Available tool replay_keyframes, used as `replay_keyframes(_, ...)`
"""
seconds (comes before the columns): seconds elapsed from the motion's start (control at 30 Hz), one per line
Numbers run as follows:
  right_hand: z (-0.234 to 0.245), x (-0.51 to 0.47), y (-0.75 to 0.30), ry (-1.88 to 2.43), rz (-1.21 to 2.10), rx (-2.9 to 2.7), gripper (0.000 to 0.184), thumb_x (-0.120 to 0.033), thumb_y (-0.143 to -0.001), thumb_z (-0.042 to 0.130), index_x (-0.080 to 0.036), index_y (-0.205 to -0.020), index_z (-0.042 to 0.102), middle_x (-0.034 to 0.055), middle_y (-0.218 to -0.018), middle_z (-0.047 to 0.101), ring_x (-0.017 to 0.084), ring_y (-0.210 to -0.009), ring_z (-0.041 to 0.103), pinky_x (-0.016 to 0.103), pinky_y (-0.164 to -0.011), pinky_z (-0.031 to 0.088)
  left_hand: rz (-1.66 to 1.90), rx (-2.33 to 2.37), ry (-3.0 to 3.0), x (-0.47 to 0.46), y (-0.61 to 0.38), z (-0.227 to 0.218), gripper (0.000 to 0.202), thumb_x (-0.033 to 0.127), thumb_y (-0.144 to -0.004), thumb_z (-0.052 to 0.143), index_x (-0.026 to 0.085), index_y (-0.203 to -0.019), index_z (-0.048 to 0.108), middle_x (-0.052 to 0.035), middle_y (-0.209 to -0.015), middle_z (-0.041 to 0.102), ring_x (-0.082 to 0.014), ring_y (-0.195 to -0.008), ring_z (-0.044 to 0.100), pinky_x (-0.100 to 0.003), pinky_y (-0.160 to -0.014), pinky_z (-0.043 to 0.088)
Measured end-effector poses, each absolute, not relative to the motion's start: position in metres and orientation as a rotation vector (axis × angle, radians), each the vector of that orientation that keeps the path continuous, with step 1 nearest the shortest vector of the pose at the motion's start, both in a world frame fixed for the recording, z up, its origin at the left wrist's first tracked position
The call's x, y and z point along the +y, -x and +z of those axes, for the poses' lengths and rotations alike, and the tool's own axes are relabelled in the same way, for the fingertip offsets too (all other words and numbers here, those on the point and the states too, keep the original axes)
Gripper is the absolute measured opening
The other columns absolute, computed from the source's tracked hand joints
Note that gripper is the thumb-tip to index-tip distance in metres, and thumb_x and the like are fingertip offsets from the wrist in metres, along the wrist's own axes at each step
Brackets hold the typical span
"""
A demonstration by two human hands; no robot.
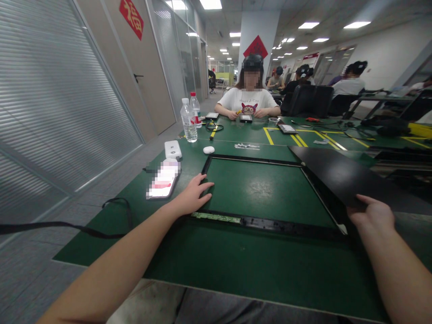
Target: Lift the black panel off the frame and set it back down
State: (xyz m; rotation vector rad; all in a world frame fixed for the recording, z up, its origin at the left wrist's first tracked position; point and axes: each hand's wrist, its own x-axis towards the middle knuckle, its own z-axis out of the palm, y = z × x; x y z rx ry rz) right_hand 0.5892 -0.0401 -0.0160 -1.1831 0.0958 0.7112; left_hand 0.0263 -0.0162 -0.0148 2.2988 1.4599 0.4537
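Left hand (193, 194), spread, best steadies the black frame (286, 225) at left; right hand (375, 217), pinching the dark panel (349, 173) at the frame's right, should avoid flexing it.

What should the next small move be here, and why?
Probably the right hand should ease the panel slightly farther right, clear of the frame: in this view the tilted panel overlaps the frame's far right corner, while the left hand is at the frame's left side, where it could steady it.
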Motion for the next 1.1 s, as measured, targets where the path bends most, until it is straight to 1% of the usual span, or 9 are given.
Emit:
replay_keyframes(0.1, -0.009, -0.042, -0.583, 1.218, 0.727, 0.176, 0.040, 0.012, -0.061, 0.051, -0.019, -0.085, 0.059, 0.0009, -0.095, 0.070, 0.014, -0.070, 0.071, 0.030, -0.067, 0.067, 0.428, 1.461, -2.309, -0.017, -0.028, -0.012, 0.061, 0.053, -0.100, 0.056, 0.022, -0.152, 0.066, -0.0157, -0.179, 0.037, -0.0435, -0.167, 0.024, -0.067, -0.132, 0.025)
replay_keyframes(0.27, -0.003, -0.041, -0.580, 1.240, 0.730, 0.216, 0.040, 0.012, -0.060, 0.051, -0.020, -0.084, 0.059, -0.0002, -0.097, 0.072, 0.012, -0.068, 0.071, 0.027, -0.067, 0.065, 0.447, 1.433, -2.313, -0.022, -0.030, -0.004, 0.059, 0.051, -0.099, 0.059, 0.023, -0.149, 0.068, -0.0157, -0.176, 0.041, -0.0433, -0.166, 0.027, -0.066, -0.132, 0.025)
replay_keyframes(0.37, -0.003, -0.041, -0.581, 1.254, 0.724, 0.224, 0.040, 0.012, -0.059, 0.051, -0.019, -0.083, 0.059, -0.0004, -0.094, 0.071, 0.013, -0.068, 0.071, 0.025, -0.063, 0.064, 0.447, 1.429, -2.294, -0.023, -0.031, -0.001, 0.060, 0.052, -0.099, 0.059, 0.022, -0.149, 0.068, -0.0172, -0.177, 0.040, -0.0441, -0.166, 0.026, -0.067, -0.132, 0.024)
replay_keyframes(0.53, -0.007, -0.040, -0.585, 1.275, 0.721, 0.204, 0.038, 0.011, -0.062, 0.052, -0.020, -0.084, 0.059, -0.0003, -0.094, 0.070, 0.014, -0.067, 0.071, 0.027, -0.057, 0.063, 0.457, 1.427, -2.278, -0.023, -0.030, -0.002, 0.059, 0.053, -0.099, 0.059, 0.022, -0.149, 0.068, -0.0172, -0.177, 0.039, -0.0444, -0.167, 0.025, -0.068, -0.132, 0.024)
replay_keyframes(0.63, -0.009, -0.040, -0.586, 1.282, 0.713, 0.191, 0.037, 0.011, -0.062, 0.053, -0.020, -0.082, 0.059, -0.0004, -0.095, 0.070, 0.015, -0.067, 0.071, 0.030, -0.060, 0.064, 0.446, 1.429, -2.291, -0.023, -0.030, -0.002, 0.059, 0.053, -0.100, 0.058, 0.023, -0.150, 0.067, -0.0166, -0.177, 0.039, -0.0436, -0.167, 0.024, -0.067, -0.132, 0.024)
replay_keyframes(0.73, -0.008, -0.041, -0.584, 1.280, 0.712, 0.190, 0.037, 0.011, -0.061, 0.053, -0.019, -0.081, 0.058, 0.0002, -0.094, 0.070, 0.015, -0.067, 0.071, 0.032, -0.063, 0.065, 0.407, 1.435, -2.304, -0.023, -0.029, -0.002, 0.063, 0.057, -0.102, 0.055, 0.020, -0.153, 0.065, -0.0187, -0.179, 0.036, -0.0436, -0.168, 0.022, -0.066, -0.132, 0.023)
replay_keyframes(0.8, -0.006, -0.042, -0.581, 1.266, 0.713, 0.190, 0.036, 0.011, -0.062, 0.052, -0.019, -0.081, 0.058, 0.0005, -0.094, 0.069, 0.015, -0.067, 0.070, 0.030, -0.061, 0.064, 0.391, 1.440, -2.314, -0.023, -0.029, -0.004, 0.064, 0.057, -0.103, 0.054, 0.019, -0.154, 0.064, -0.0194, -0.179, 0.034, -0.0432, -0.168, 0.021, -0.065, -0.133, 0.023)
replay_keyframes(0.9, -0.001, -0.043, -0.576, 1.225, 0.710, 0.177, 0.036, 0.012, -0.064, 0.051, -0.019, -0.081, 0.057, 0.0001, -0.094, 0.068, 0.012, -0.067, 0.069, 0.025, -0.059, 0.062, 0.410, 1.448, -2.316, -0.021, -0.029, -0.006, 0.061, 0.053, -0.102, 0.055, 0.021, -0.153, 0.064, -0.0179, -0.179, 0.035, -0.0424, -0.168, 0.022, -0.066, -0.132, 0.024)
replay_keyframes(1.1, 0.013, -0.048, -0.565, 1.120, 0.655, 0.089, 0.033, 0.009, -0.067, 0.053, -0.019, -0.082, 0.057, -0.0022, -0.090, 0.065, 0.009, -0.067, 0.068, 0.018, -0.064, 0.061, 0.396, 1.430, -2.314, -0.022, -0.029, -0.004, 0.062, 0.050, -0.103, 0.054, 0.016, -0.154, 0.064, -0.0214, -0.178, 0.034, -0.0436, -0.167, 0.023, -0.066, -0.132, 0.024)
